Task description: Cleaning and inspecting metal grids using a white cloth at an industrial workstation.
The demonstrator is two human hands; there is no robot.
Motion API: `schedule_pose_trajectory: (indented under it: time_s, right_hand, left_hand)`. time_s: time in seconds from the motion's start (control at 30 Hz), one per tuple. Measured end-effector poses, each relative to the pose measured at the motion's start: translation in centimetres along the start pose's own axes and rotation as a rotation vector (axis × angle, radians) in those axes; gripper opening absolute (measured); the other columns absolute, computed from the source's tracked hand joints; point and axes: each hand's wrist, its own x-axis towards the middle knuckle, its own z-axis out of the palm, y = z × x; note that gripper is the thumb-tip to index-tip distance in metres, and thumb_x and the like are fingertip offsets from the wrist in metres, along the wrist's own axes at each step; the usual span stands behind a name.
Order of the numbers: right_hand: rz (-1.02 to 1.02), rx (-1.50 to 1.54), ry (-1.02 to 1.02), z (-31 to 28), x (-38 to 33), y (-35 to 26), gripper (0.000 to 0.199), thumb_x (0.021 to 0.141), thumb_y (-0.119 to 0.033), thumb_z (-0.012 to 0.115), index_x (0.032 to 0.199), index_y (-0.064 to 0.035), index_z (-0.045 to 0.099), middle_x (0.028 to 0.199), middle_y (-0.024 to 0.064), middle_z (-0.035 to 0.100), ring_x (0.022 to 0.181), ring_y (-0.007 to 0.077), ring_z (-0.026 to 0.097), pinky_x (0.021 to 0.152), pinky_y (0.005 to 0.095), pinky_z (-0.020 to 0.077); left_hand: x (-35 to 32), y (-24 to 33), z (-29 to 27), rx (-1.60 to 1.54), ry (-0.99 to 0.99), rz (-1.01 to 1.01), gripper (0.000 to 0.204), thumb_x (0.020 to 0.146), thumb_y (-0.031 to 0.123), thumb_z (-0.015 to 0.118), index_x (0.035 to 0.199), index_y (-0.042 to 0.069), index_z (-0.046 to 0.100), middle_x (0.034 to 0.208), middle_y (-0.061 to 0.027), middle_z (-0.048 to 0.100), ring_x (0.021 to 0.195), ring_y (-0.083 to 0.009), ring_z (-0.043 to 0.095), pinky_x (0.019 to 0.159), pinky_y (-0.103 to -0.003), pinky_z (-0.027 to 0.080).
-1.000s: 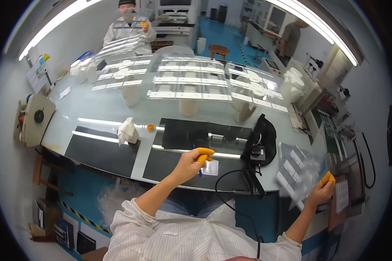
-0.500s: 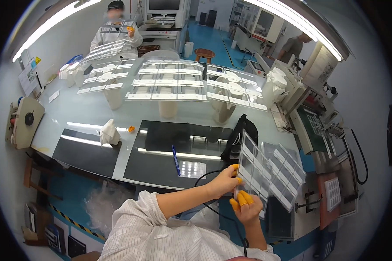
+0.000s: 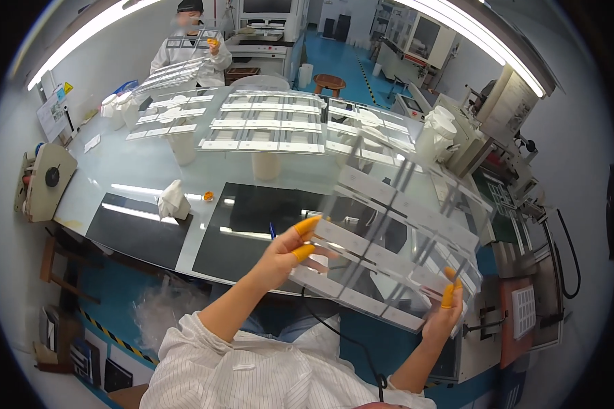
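Observation:
I hold a large clear plastic sheet [image 3: 396, 242] with rows of white strips on it, raised and tilted over the table's near edge. My left hand [image 3: 286, 253], with orange finger cots, grips its left edge. My right hand [image 3: 445, 312], also with orange finger cots, grips its lower right corner. Under the sheet lie a black mat [image 3: 252, 228] and a blue pen [image 3: 273, 232].
More clear sheets with white strips [image 3: 266, 126] rest on white cups across the table. A crumpled white cloth [image 3: 173, 202] lies near a second black mat [image 3: 140, 228]. A person in a white coat [image 3: 187, 48] works at the far end. Machines [image 3: 505, 204] stand to the right.
My right hand brought the sheet in from the right side and both hands now hold it spread in front of me; the left hand left the black mat.

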Motion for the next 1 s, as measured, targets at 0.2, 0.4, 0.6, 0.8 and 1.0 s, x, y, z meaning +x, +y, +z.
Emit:
schedule_pose_trajectory:
  time_s: [0.2, 0.4, 0.6, 0.8, 1.0]
  right_hand:
    - [-0.041, 0.250, -0.477, 7.9, 0.8, -3.2, 0.030, 0.093, -0.018, 0.047, 0.115, 0.0025, 0.047, 0.084, 0.0124, 0.062, 0.060, 0.0165, 0.062, 0.053, 0.0257, 0.0522]
    - [-0.005, 0.282, -0.684, 12.7, -1.5, -2.9, 0.028, 0.093, -0.013, 0.046, 0.116, 0.0024, 0.046, 0.091, 0.0091, 0.060, 0.072, 0.0120, 0.061, 0.063, 0.0238, 0.0534]
    - [0.061, 0.192, -1.008, 15.8, -4.3, -1.8, 0.032, 0.089, -0.001, 0.047, 0.121, 0.0027, 0.042, 0.093, 0.0083, 0.057, 0.077, 0.0109, 0.058, 0.071, 0.0239, 0.0524]
    - [-0.047, 0.043, -1.188, 17.4, -6.3, -1.9, 0.042, 0.085, 0.006, 0.048, 0.125, 0.0057, 0.038, 0.087, 0.0108, 0.059, 0.072, 0.0131, 0.059, 0.071, 0.0223, 0.0494]
    - [-0.171, -0.037, -1.167, 17.2, -7.2, -1.0, 0.036, 0.080, 0.005, 0.056, 0.114, 0.0087, 0.044, 0.081, 0.0134, 0.059, 0.064, 0.0177, 0.059, 0.066, 0.0203, 0.0466]
  left_hand:
    - [-4.1, 4.1, -4.3, 0.126, 0.192, 0.129, 0.048, 0.087, -0.002, 0.040, 0.134, 0.002, 0.031, 0.118, -0.0157, 0.051, 0.094, -0.0249, 0.060, 0.071, -0.033, 0.055]
    - [-7.5, 7.5, -6.3, 0.666, 0.686, 0.362, 0.048, 0.083, -0.008, 0.042, 0.130, 0.000, 0.038, 0.113, -0.0111, 0.052, 0.098, -0.0161, 0.053, 0.082, -0.026, 0.047]
    - [-7.1, 13.2, -2.9, 1.123, 0.765, 0.708, 0.028, 0.080, -0.004, 0.054, 0.108, 0.001, 0.058, 0.101, -0.0087, 0.057, 0.089, -0.0147, 0.052, 0.080, -0.024, 0.041]
    - [-2.9, 14.5, -1.7, 1.635, 0.582, 1.041, 0.023, 0.071, 0.000, 0.066, 0.093, 0.002, 0.064, 0.089, -0.0106, 0.057, 0.081, -0.0267, 0.050, 0.070, -0.032, 0.042]
    - [-3.3, 13.6, -2.8, 1.651, 0.636, 0.968, 0.019, 0.069, 0.003, 0.069, 0.087, 0.001, 0.063, 0.085, -0.0099, 0.056, 0.083, -0.0265, 0.050, 0.071, -0.034, 0.043]
